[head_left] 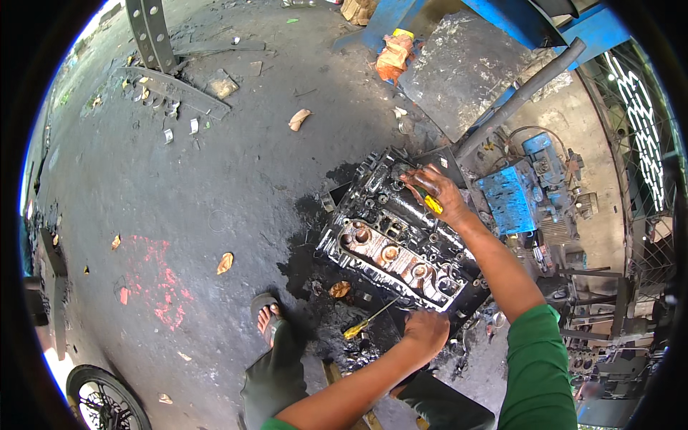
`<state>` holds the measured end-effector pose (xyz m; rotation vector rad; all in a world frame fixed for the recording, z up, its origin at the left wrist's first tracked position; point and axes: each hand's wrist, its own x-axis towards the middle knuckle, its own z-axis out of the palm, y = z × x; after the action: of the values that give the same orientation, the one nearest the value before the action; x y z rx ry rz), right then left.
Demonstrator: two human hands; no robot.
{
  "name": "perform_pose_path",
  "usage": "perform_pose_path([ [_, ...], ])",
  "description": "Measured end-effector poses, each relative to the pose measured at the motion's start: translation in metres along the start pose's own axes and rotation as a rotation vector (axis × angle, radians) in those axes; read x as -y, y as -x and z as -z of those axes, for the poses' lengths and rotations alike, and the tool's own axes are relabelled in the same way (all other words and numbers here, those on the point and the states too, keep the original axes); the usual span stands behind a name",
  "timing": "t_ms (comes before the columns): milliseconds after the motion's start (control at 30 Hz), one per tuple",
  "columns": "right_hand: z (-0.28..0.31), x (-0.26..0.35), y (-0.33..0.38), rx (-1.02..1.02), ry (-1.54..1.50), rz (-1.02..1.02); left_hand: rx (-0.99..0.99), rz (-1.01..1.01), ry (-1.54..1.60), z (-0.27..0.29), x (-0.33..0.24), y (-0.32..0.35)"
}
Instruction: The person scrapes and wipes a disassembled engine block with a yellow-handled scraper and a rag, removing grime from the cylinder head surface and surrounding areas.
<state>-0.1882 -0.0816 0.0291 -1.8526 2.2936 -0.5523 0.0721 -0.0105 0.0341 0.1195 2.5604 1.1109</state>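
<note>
The engine block (393,252) lies at floor level, right of centre in the view, set at a slant. Its upper face is oily and black; a long recessed section, pale with rusty brown patches, carries a row of round features. The right hand (435,193) is at the far part of the block, fingers curled, gripping a tool with a yellow handle (433,205); the tool's working end cannot be made out. The left hand (428,333) is at the near edge of the block, fingers bent inward; whether it grips anything cannot be told. Just beside it, to the left, lies a yellow-handled screwdriver (356,330), its shaft pointing toward the block and apart from the fingers. A dry leaf (340,289) lies near the block's left edge. A dark wet stain (299,240) spreads on the grey floor (208,193) to the left of the block. The person's foot (267,319), in a dark sandal, stands left of the screwdriver. To the right of the block is a blue box-shaped machine (505,201), its paint marked with dark smears.
</note>
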Motion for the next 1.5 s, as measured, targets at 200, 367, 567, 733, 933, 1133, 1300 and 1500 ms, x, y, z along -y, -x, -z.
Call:
perform_pose_path([
  [200, 0.010, -0.005, 0.035, -0.061, 0.325, 0.075, -0.018, 0.014, 0.016, 0.015, 0.004, 0.010],
  [367, 0.023, 0.015, 0.016, 0.192, 0.603, -0.229, -0.031, -0.001, 0.015, 0.024, 0.007, 0.016],
  [567, 0.054, 0.019, -0.055, 0.791, 0.856, -0.313, -0.035, 0.070, 0.031, 0.031, 0.018, 0.019],
  [733, 0.077, 0.031, -0.040, 0.595, 0.564, -0.491, -0.101, 0.007, 0.088, 0.040, 0.007, 0.015],
  [933, 0.037, 0.024, -0.011, 0.436, 0.634, -0.282, -0.011, 0.007, 0.108, 0.028, -0.005, 0.007],
  [1133, 0.074, 0.003, -0.036, 0.670, 0.680, -0.370, -0.062, 0.050, -0.048, 0.022, 0.014, 0.011],
  [1300, 0.115, 0.018, 0.007, 0.443, 0.560, -0.507, -0.045, 0.017, 0.020, 0.015, -0.003, 0.000],
  [1500, 0.063, -0.011, 0.037, 0.008, 0.116, -0.383, 0.024, -0.051, 0.009, -0.012, -0.023, -0.011],
])
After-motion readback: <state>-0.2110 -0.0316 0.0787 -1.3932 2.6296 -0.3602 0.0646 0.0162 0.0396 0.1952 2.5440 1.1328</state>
